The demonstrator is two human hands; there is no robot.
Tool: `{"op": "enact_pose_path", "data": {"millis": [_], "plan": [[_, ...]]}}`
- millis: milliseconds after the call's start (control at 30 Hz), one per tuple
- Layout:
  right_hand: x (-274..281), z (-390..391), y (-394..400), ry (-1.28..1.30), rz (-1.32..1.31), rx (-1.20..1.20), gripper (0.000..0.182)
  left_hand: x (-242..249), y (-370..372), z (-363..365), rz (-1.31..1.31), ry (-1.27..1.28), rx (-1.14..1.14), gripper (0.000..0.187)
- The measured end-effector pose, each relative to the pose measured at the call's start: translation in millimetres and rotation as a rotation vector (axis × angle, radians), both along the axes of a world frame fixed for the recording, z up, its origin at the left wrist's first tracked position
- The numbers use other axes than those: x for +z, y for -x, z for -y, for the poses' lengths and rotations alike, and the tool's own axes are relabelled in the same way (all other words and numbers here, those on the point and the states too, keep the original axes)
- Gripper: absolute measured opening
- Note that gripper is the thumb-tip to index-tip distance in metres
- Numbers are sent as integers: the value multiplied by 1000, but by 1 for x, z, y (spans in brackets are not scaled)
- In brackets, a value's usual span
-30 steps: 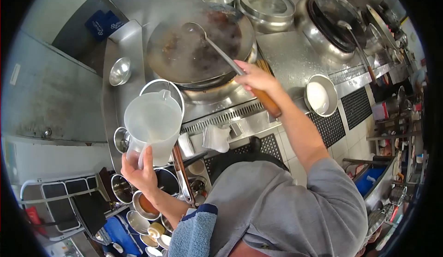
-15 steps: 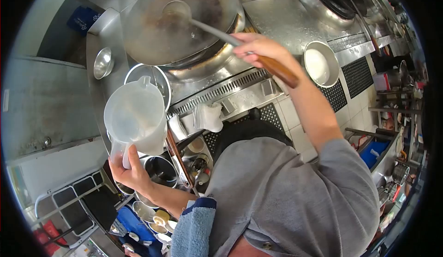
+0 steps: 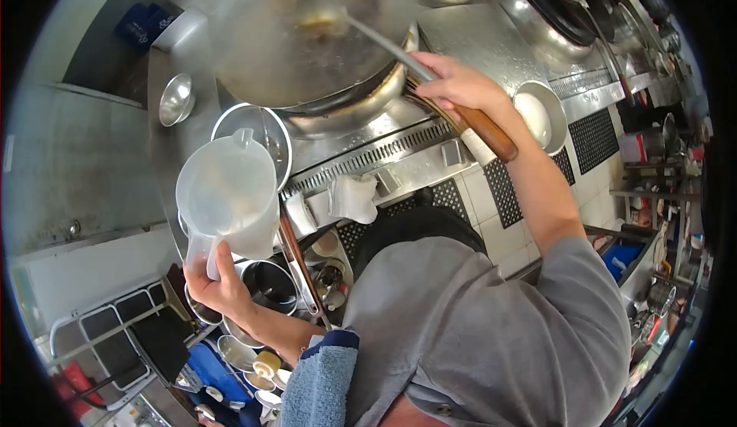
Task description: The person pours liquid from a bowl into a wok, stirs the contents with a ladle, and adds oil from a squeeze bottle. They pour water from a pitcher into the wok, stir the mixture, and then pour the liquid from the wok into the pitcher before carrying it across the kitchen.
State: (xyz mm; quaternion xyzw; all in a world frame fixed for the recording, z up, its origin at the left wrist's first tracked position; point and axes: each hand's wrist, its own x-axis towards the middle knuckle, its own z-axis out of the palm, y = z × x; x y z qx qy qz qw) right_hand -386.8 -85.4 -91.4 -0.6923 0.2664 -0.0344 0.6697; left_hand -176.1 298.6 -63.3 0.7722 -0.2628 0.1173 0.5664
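My left hand (image 3: 220,285) is wrapped round the handle of a translucent plastic measuring jug (image 3: 228,189), held at the left with its mouth facing up. My right hand (image 3: 461,85) grips a long ladle (image 3: 376,37) with a wooden handle end. The ladle's bowl is over the large wok (image 3: 269,89), with brownish liquid showing in it. Steam blurs the inside of the wok, so its contents are hard to make out. Beneath the jug, partly hidden by it, stands a round metal pot (image 3: 282,147).
A small metal bowl (image 3: 177,100) rests left of the wok. On the right, a metal pot (image 3: 559,124) holds something white. White folded cloths (image 3: 353,198) lie on the stove's front edge. Several containers stand below my left arm. A second wok (image 3: 530,24) is at the upper right.
The ladle and my right hand have shifted to the right, and brownish liquid now shows in the ladle's bowl. Steam over the wok has thickened. The jug stays almost still in my left hand.
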Motion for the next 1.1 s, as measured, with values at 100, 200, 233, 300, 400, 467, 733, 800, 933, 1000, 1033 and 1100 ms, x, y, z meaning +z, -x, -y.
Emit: {"op": "enact_pose_path", "data": {"millis": [100, 200, 233, 300, 400, 467, 733, 800, 933, 1000, 1033, 1100], "plan": [[5, 2, -11, 247, -72, -125, 74, -4, -14, -9, 8, -18, -43, 24], [-7, -12, -29, 227, -47, -264, 74, -3, -24, -9, -20, -29, -65, 23], [-11, -19, -35, 191, -60, -266, 77, -7, -29, -6, 26, -2, -72, 23], [-21, -30, -41, -43, 57, -224, 55, -7, -34, -2, -28, 16, -75, 23], [-7, -61, -48, -719, 329, -280, 15, -11, -39, 5, -73, 59, -54, 22], [3, -69, -46, -1086, 468, -305, 11, -11, -41, 12, -99, 106, -67, 21], [72, -81, -10, -1009, 418, -289, 11, -1, -37, 35, -169, 98, -155, 23], [87, -71, 1, -787, 337, -189, 12, -2, -39, 34, -139, 95, -160, 25], [151, -82, 3, -298, 215, -373, 42, 3, -42, 30, -78, 25, -140, 30], [167, -76, 8, -96, 205, -333, 66, 4, -44, 30, -72, 46, -153, 31], [173, -72, 10, -9, 207, -316, 65, 3, -45, 29, -70, 56, -158, 32], [178, -62, 11, 123, 233, -284, 78, 2, -46, 28, -59, 53, -149, 32]]}}
